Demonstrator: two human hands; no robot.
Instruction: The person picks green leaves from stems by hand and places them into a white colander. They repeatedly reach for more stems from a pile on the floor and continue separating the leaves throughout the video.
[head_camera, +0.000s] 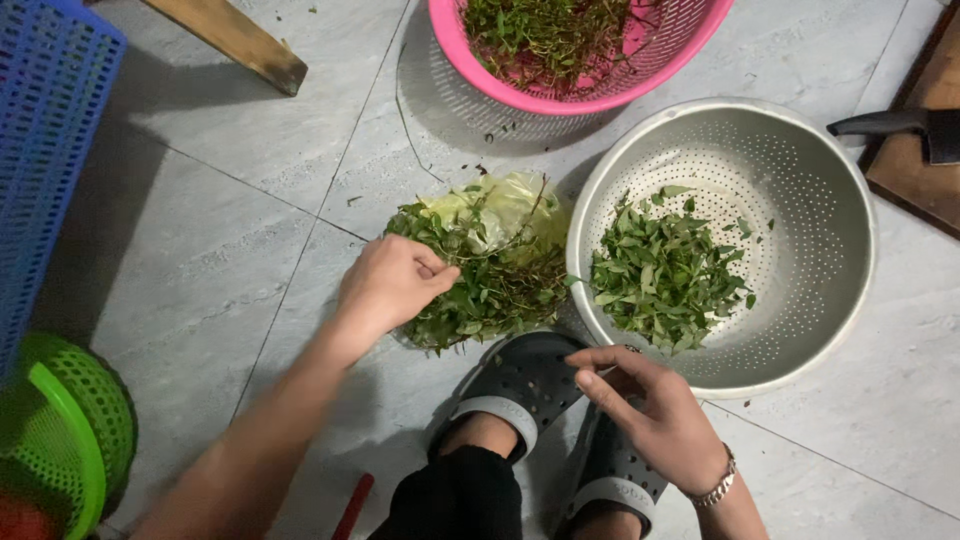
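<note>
A heap of leafy green herb stems (495, 280) lies on a pale plastic bag (505, 205) on the tiled floor. My left hand (390, 283) rests on the heap's left side, fingers pinched on a stem. My right hand (650, 405), with a metal bracelet, hovers above my grey clogs (525, 385), fingers loosely curled, empty as far as I can see, close to the metal colander's rim. The metal colander (820, 250) holds a pile of plucked green leaves (665, 275).
A pink plastic colander (590, 100) with bare stems sits at the top. A wooden board with a dark-handled knife (900, 125) is at the right edge. A blue crate (45, 150) and green basket (70, 435) stand left. A wooden leg (240, 40) is upper left.
</note>
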